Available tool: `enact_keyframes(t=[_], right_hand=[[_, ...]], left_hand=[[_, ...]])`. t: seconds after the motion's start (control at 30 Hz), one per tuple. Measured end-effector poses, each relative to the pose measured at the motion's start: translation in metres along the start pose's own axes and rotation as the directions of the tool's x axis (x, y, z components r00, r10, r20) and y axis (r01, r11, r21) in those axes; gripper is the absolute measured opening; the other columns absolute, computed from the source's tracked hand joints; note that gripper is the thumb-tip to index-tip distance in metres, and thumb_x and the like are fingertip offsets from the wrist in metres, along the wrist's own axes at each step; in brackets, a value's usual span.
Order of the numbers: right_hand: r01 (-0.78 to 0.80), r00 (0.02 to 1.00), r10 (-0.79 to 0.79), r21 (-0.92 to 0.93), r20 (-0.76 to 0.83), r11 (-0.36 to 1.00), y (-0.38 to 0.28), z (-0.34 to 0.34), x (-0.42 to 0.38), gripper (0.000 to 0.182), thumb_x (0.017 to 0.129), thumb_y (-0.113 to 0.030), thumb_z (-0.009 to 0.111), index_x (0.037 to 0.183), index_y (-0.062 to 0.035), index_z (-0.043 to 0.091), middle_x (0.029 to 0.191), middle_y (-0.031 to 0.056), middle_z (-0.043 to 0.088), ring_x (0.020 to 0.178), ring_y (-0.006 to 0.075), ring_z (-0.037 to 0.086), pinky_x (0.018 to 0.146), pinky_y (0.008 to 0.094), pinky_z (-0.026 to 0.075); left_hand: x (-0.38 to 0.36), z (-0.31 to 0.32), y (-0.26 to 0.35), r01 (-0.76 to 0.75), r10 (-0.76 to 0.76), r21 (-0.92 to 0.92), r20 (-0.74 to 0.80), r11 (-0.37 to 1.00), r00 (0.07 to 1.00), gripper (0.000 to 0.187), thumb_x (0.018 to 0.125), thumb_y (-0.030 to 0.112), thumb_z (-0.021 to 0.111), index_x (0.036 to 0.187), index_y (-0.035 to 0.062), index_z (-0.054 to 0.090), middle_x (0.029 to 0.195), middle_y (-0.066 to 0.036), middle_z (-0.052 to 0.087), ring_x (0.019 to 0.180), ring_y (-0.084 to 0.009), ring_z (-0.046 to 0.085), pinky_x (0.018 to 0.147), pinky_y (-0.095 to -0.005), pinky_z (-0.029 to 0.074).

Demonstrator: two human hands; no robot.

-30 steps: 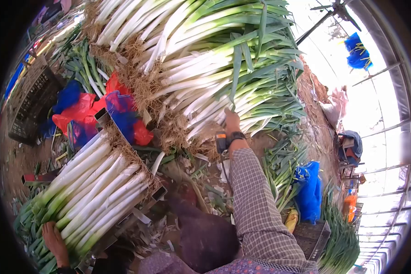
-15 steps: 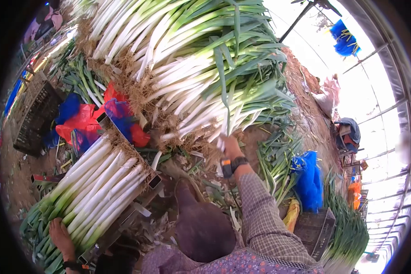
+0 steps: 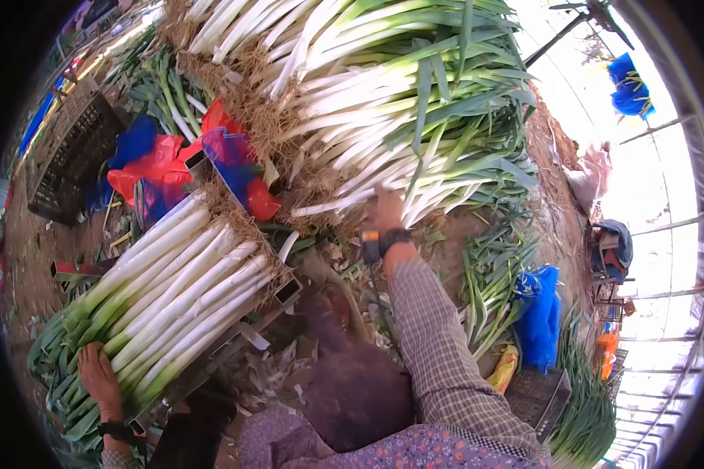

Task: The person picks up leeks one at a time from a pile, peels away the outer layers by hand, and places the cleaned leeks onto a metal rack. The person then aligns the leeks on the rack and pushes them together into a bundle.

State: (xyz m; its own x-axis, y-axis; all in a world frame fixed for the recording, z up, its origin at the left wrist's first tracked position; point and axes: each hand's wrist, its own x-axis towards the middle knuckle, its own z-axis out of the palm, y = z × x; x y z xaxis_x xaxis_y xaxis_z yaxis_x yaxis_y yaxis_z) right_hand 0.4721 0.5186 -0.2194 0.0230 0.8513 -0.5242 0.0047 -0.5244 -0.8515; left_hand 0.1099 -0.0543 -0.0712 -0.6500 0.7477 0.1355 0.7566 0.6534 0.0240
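At near left, the left hand lies across the green part of a leek bundle, fingers laid out flat rather than curled. The bundle rests on a metal stand. Blue netting sits at right. Farther, near the middle, the right hand is at the near edge of a large leek pile; whether its fingers grip a stalk, I cannot tell. Red plastic lies left of the pile, with a dark crate at far left.

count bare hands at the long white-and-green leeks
2: left hand on the lower-left leek bundle, right hand at the near edge of the large leek pile.
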Motion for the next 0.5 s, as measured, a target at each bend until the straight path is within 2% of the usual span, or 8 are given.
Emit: enact_keyframes(t=[0.07,0.1,0.17,0.23,0.3,0.33,0.43,0.5], right_hand=[[0.203,0.978,-0.203,0.001,0.055,0.979,0.005,0.001,0.031,0.023,0.089,-0.020,0.062,0.096,0.0009,0.055,0.079,0.0100,0.058,0.071,0.0220,0.061,0.058,0.0338,0.052],[0.032,0.999,-0.036,0.335,0.005,0.942,-0.005,0.009,0.027,0.024,0.089,-0.019,0.063,0.098,0.0004,0.054,0.078,0.0108,0.058,0.071,0.0222,0.061,0.059,0.0352,0.053],[0.010,0.996,-0.060,0.626,0.060,0.780,-0.029,0.015,0.002,0.024,0.092,-0.015,0.058,0.109,-0.0017,0.047,0.094,0.0148,0.061,0.085,0.0283,0.064,0.073,0.0426,0.056],[0.013,0.969,-0.172,0.663,0.175,0.749,-0.054,0.006,-0.019,0.019,0.097,-0.019,0.054,0.105,-0.0019,0.049,0.093,0.0111,0.062,0.088,0.0260,0.062,0.086,0.0418,0.052],[0.017,0.963,-0.206,0.722,0.175,0.691,-0.089,-0.001,-0.051,0.020,0.096,-0.017,0.055,0.103,0.0002,0.049,0.096,0.0147,0.061,0.093,0.0279,0.062,0.081,0.0426,0.054],[-0.084,0.916,-0.229,0.717,0.329,0.692,-0.107,-0.008,-0.062,0.022,0.098,-0.021,0.052,0.100,0.0011,0.053,0.096,0.0139,0.061,0.092,0.0257,0.061,0.082,0.0399,0.053],[0.060,0.857,-0.394,0.695,0.332,0.716,-0.167,0.010,-0.141,0.025,0.100,-0.024,0.051,0.102,-0.0002,0.056,0.096,0.0120,0.063,0.089,0.0236,0.062,0.082,0.0382,0.053],[-0.069,0.763,-0.490,0.807,0.421,0.586,-0.198,0.033,-0.189,0.025,0.100,-0.024,0.052,0.102,0.0002,0.056,0.097,0.0123,0.063,0.089,0.0232,0.062,0.083,0.0383,0.053]], left_hand=[[0.000,-0.002,-0.001,0.000,0.000,0.009,-0.008,1.000,1.000,0.029,0.094,0.026,0.041,0.101,0.0020,0.056,0.100,-0.019,0.057,0.099,-0.0408,0.050,0.088,-0.0479,0.039],[0.001,-0.002,0.001,0.006,-0.006,0.014,-0.016,1.000,1.000,0.027,0.094,0.025,0.042,0.101,0.0024,0.056,0.100,-0.019,0.057,0.098,-0.0407,0.050,0.087,-0.0479,0.039],[0.002,-0.003,0.005,0.034,-0.034,0.007,-0.021,0.999,0.999,0.024,0.093,0.022,0.043,0.100,0.0032,0.056,0.099,-0.018,0.057,0.097,-0.0402,0.051,0.086,-0.0478,0.039],[0.004,-0.007,0.011,0.064,-0.064,-0.016,-0.009,0.998,0.998,0.021,0.091,0.019,0.044,0.098,0.0040,0.056,0.098,-0.018,0.057,0.096,-0.0394,0.051,0.086,-0.0477,0.039],[0.005,-0.013,0.019,0.069,-0.070,-0.022,-0.025,0.997,0.997,0.015,0.089,0.015,0.048,0.096,0.0048,0.056,0.098,-0.016,0.058,0.096,-0.0375,0.052,0.085,-0.0470,0.040],[0.005,-0.015,0.021,0.073,-0.074,-0.038,-0.027,0.997,0.997,0.015,0.088,0.014,0.049,0.097,0.0049,0.057,0.098,-0.016,0.058,0.097,-0.0372,0.052,0.086,-0.0468,0.040],[0.003,-0.014,0.018,0.064,-0.068,-0.074,-0.048,0.995,0.997,0.016,0.085,0.012,0.053,0.099,0.0057,0.058,0.101,-0.015,0.059,0.101,-0.0366,0.053,0.088,-0.0465,0.041],[0.001,-0.024,0.019,0.079,-0.099,-0.268,-0.061,0.960,0.993,0.020,0.083,0.010,0.057,0.102,0.0067,0.060,0.106,-0.015,0.060,0.104,-0.0378,0.053,0.087,-0.0458,0.043]])
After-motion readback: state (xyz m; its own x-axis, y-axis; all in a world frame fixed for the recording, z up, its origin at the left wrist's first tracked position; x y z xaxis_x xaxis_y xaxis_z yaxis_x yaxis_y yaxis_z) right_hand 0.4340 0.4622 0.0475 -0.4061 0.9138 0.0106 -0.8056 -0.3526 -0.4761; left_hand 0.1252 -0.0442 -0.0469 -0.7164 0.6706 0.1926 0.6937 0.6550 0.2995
